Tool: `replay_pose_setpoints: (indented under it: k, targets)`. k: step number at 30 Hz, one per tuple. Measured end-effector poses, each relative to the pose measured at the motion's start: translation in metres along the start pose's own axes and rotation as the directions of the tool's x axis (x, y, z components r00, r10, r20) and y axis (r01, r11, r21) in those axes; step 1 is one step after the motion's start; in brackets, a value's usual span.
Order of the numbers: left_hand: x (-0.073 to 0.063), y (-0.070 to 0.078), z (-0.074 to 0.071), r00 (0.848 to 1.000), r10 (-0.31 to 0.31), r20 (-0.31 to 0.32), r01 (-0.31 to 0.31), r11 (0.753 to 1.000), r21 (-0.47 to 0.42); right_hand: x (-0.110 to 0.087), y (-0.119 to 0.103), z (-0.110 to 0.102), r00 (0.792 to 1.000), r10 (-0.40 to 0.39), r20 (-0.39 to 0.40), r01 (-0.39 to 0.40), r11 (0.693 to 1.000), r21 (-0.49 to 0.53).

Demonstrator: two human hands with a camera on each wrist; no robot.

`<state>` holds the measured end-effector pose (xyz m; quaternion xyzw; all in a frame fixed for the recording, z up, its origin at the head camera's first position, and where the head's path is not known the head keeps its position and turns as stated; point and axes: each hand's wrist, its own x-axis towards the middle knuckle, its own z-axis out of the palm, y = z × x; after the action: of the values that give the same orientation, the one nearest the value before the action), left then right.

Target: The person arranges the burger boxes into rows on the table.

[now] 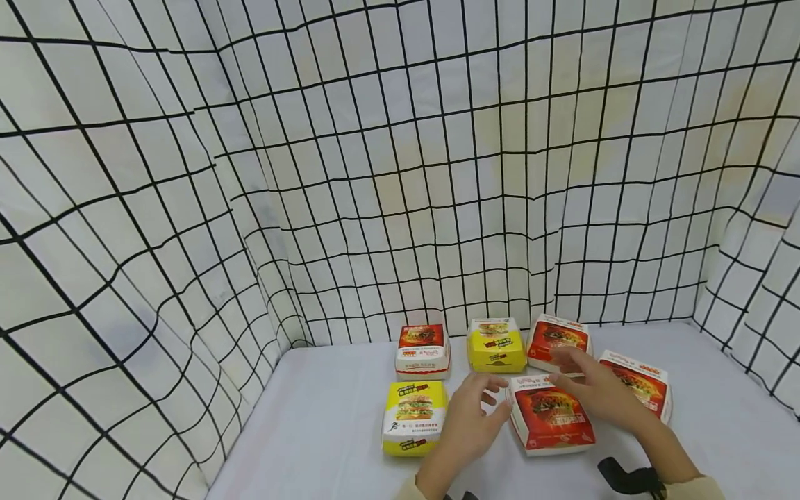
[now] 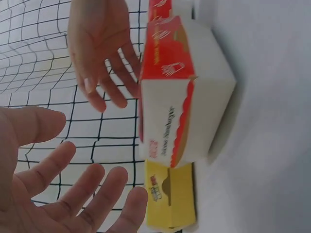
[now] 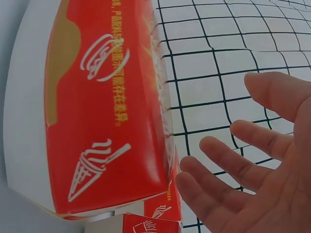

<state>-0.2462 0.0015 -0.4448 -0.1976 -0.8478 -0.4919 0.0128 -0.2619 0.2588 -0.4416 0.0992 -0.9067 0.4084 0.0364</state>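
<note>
A red and white burger box [image 1: 553, 420] lies on the table between my two hands. My left hand [image 1: 471, 417] hovers by its left side, fingers spread and slightly bent, holding nothing. Over the box's far right part is my right hand [image 1: 590, 385], its fingers also loose and around nothing. In the left wrist view the white corner of a red burger box [image 2: 167, 116] stands apart from the left fingers [image 2: 104, 196]. A red box side [image 3: 107, 107] fills much of the right wrist view, left of the right hand [image 3: 252, 174].
A yellow burger box [image 1: 414, 417] lies left of my left hand. Behind stand a red box [image 1: 422, 351], a yellow box [image 1: 496, 347] and another red box [image 1: 556, 339]. One more red box [image 1: 640, 382] is at the right. Black-gridded white cloth [image 1: 400, 173] walls the white table [image 1: 300, 430].
</note>
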Motion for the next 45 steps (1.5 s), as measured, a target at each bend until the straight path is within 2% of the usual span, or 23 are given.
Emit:
replay_pose_setpoints:
  k: [3,8,13,18,22,26,31,37,45]
  targets:
    - [-0.003,-0.002,0.015,0.997,-0.067,0.037,0.065,0.997,0.046,-0.001,0.002,0.001,1.0,-0.006,0.02,0.007,1.0,-0.026]
    - [-0.005,-0.002,0.034,0.982,-0.162,0.096,0.153,0.984,0.093,-0.002,0.006,0.003,0.999,-0.043,0.019,0.045,0.995,-0.088]
    - [-0.004,-0.004,0.042,0.975,-0.188,0.117,0.169,0.973,0.155,0.0,0.009,0.007,0.998,-0.043,0.035,0.046,0.993,-0.106]
    - [-0.006,-0.008,0.043,0.98,-0.161,0.114,0.135,0.969,0.209,0.001,0.011,0.01,0.997,-0.019,0.074,0.028,0.992,-0.124]
    - [-0.008,-0.012,0.04,0.983,-0.144,0.112,0.118,0.97,0.21,0.0,0.015,0.015,0.995,-0.002,0.096,0.015,0.991,-0.134]
    - [-0.008,-0.014,0.038,0.984,-0.136,0.112,0.113,0.975,0.192,-0.002,0.018,0.023,0.996,0.001,0.084,0.01,0.992,-0.125]
    - [-0.009,-0.015,0.034,0.979,-0.171,0.114,0.152,0.976,0.156,-0.003,0.015,0.027,0.996,0.01,0.092,0.002,0.991,-0.134]
    - [-0.009,-0.017,0.033,0.971,-0.207,0.119,0.188,0.97,0.153,-0.003,0.013,0.027,0.994,0.01,0.107,0.005,0.991,-0.134]
    - [-0.009,-0.02,0.029,0.973,-0.195,0.127,0.179,0.975,0.13,-0.002,0.008,0.027,0.992,0.001,0.129,0.017,0.991,-0.134]
